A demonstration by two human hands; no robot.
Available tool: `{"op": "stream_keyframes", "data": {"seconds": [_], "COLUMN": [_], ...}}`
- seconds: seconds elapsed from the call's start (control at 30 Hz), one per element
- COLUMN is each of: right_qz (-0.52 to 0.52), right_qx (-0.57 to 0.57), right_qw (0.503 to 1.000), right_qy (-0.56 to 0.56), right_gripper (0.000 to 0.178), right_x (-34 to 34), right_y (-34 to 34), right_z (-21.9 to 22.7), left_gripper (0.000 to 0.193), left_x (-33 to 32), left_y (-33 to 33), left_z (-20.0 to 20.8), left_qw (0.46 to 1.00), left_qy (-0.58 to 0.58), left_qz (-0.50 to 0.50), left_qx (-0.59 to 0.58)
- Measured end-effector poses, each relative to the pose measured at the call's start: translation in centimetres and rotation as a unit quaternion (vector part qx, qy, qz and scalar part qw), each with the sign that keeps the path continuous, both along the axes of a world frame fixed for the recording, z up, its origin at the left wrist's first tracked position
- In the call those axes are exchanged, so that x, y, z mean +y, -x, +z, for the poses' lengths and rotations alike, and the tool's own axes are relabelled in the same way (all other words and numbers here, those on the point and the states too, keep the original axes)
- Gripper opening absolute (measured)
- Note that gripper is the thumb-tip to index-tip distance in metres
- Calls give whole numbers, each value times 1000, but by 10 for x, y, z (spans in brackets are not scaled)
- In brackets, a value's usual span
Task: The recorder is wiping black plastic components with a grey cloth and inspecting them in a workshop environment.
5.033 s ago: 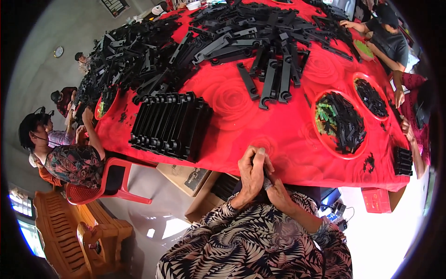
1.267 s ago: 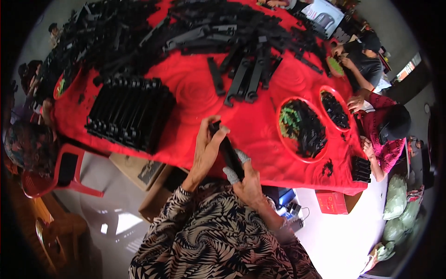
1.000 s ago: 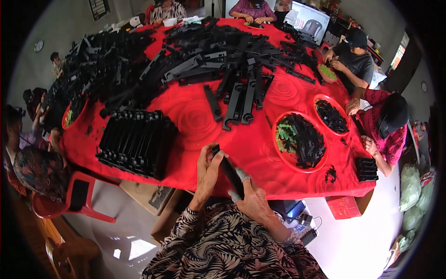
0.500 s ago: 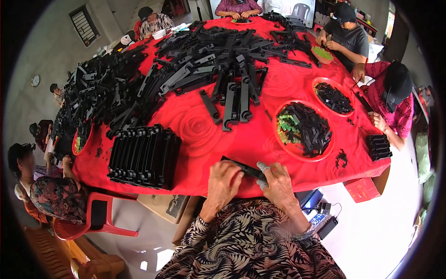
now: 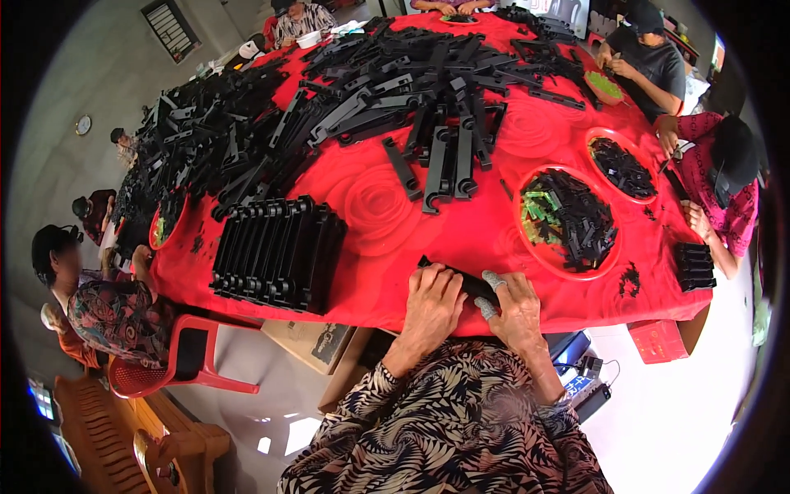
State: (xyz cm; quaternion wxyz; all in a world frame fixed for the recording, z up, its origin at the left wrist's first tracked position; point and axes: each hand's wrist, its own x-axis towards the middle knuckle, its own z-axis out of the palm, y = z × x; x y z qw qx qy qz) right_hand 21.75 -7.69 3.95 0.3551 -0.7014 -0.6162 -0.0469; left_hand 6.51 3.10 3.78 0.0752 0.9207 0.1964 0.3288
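A long black plastic piece (image 5: 471, 284) lies across both hands at the table's near edge, tilted down toward the right. My left hand (image 5: 434, 303) is closed over its left part, with only the tip showing past the knuckles. My right hand (image 5: 517, 311) grips the other end, with grey wrappings on two of its digits. The palms and much of the piece are hidden under the fingers. To the left stands a neat stack of similar black pieces (image 5: 276, 257). Right of my hands is a red oval basket (image 5: 522, 241) of small black parts and some clear green ones.
A big heap of loose black pieces (image 5: 362, 103) covers the far and left table. A second red basket (image 5: 652, 198) and a small stack of black pieces (image 5: 695, 266) are at the right, near a person in a pink shirt (image 5: 736, 239). A red chair (image 5: 210, 354) stands left.
The whole view has shifted, with the table sliding right and upward in the picture. My left hand has closed further over the black piece; my right hand still holds its end.
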Motion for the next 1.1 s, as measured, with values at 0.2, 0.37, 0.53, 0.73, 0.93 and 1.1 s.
{"op": "stream_keyframes", "data": {"seconds": [0.2,0.37,0.53,0.73,0.93,1.1], "right_qz": [-7,-13,-24,37,103,91], "right_qx": [-65,-83,-118,-63,-52,-14], "right_qw": [998,995,992,997,993,994], "right_qy": [-13,-57,-47,30,-3,-56], "right_gripper": [43,43,48,39,43,43], "right_x": [-1,2,3,-5,-15,-6], "right_y": [5,16,27,41,38,37], "right_z": [-9,-14,-20,3,4,-11], "left_gripper": [27,22,19,22,17,16], "left_x": [-13,-18,-18,-19,-16,-10], "left_y": [-9,-6,-4,-1,4,3], "left_z": [15,25,22,11,-12,-15], "left_qw": [995,993,987,972,952,939], "left_qy": [76,69,101,196,264,291], "left_qz": [66,92,128,131,92,111], "left_qx": [18,-12,-13,-24,-129,-144]}}
